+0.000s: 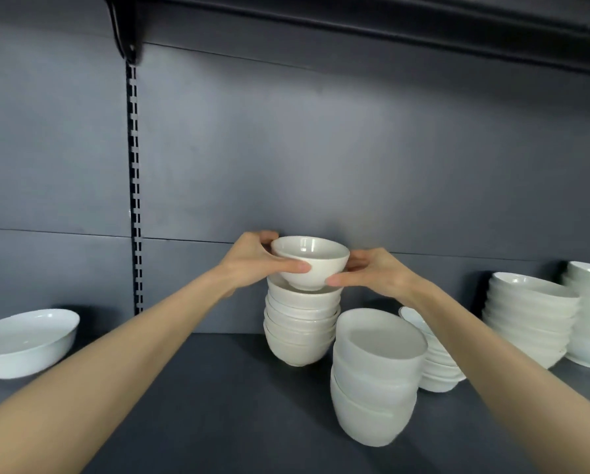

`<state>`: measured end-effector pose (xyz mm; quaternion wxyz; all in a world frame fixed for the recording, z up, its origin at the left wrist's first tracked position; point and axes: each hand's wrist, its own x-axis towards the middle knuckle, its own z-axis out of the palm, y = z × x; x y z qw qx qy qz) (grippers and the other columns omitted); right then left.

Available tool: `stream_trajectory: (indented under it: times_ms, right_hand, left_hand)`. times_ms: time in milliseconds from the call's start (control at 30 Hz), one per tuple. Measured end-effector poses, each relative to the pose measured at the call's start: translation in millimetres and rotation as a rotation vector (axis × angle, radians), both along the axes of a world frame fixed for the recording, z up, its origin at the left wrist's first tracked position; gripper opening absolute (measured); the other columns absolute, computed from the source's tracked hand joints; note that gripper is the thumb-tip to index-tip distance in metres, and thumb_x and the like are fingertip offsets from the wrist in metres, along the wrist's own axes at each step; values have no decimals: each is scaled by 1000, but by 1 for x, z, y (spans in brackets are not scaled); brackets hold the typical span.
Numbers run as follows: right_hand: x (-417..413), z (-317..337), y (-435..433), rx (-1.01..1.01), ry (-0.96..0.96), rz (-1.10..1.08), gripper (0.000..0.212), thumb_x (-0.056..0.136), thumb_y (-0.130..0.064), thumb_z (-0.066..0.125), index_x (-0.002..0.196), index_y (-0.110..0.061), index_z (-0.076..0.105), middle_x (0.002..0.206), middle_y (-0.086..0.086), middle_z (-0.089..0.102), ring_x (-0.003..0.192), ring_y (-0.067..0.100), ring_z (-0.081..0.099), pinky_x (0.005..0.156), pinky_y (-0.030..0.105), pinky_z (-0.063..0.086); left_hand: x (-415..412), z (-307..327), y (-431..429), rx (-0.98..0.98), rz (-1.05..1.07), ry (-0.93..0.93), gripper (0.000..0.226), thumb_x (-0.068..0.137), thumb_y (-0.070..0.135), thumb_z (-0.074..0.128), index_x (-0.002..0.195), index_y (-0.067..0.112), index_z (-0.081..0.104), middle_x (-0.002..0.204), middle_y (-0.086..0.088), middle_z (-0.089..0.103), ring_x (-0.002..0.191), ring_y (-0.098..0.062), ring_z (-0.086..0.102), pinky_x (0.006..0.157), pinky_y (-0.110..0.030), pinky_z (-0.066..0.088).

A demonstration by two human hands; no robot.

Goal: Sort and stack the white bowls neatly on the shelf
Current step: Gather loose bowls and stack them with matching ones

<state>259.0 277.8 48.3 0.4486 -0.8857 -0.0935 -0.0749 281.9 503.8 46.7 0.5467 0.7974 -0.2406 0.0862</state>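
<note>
Both the left hand (252,260) and right hand (372,271) hold a small bowl (310,261) by its sides, just above the stack (300,325) below them. Glazed ceramic likely feels slick, rigid and chippable; gripping opposite walls near the foot suits it.

White bowls (310,261) on a dark grey shelf (218,405), plain, unpatterned.

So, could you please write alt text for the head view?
The left hand and right hand hold a small white bowl at the top of a stack of similar bowls on a dark shelf. Other bowl stacks stand right of it; a shallow bowl sits far left.
</note>
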Motion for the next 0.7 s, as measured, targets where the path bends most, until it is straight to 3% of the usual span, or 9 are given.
stream_trajectory:
  times_ms: [133,233,300,367,467,633,700]
  right_hand:
    - [4,-5,-4,7,40,32,43,73,-21,83,114,-16,70,108,-6,73,102,5,66,91,18,48]
    - [3,-7,-3,-29,84,38,38,77,-23,80,113,-16,69,109,-7,72,97,-3,64,67,2,44]
    - [5,-7,-5,-45,97,35,36,79,-24,78,113,-16,69,110,-7,72,96,-4,63,60,-1,42]
    - [6,-8,-7,-54,111,34,36,80,-25,77,113,-16,69,111,-6,72,98,-1,64,63,1,44]
    - [6,-10,-7,-74,118,33,37,80,-27,77,113,-13,69,112,-3,72,106,5,64,66,3,47]
    - [5,-12,-8,-108,127,38,36,81,-30,76,112,-15,70,113,-3,71,111,7,62,84,16,48]
    - [4,-12,-8,-116,134,41,36,81,-31,75,113,-16,70,114,-4,71,112,7,61,85,17,48]
  left_hand:
    - [7,-5,-2,55,10,6,33,62,25,89,79,18,61,80,7,62,74,-6,58,68,-17,46]
    - [12,-9,-2,74,27,21,37,63,25,89,71,25,53,74,12,56,69,1,53,65,-13,42]
    - [17,-13,-1,100,14,18,44,53,36,92,75,15,60,73,8,59,72,-7,56,67,-20,42]
    - [20,-14,1,147,2,21,54,43,46,89,77,13,62,75,5,59,75,-10,56,71,-26,42]
    - [21,-17,3,152,1,40,40,53,37,91,72,25,59,84,4,61,83,-11,57,82,-30,45]
    - [23,-24,3,200,12,32,55,43,55,86,68,18,54,70,1,47,68,-10,46,69,-29,31]
    - [21,-24,3,214,6,39,54,44,54,85,66,18,52,69,2,45,67,-11,43,68,-29,28]
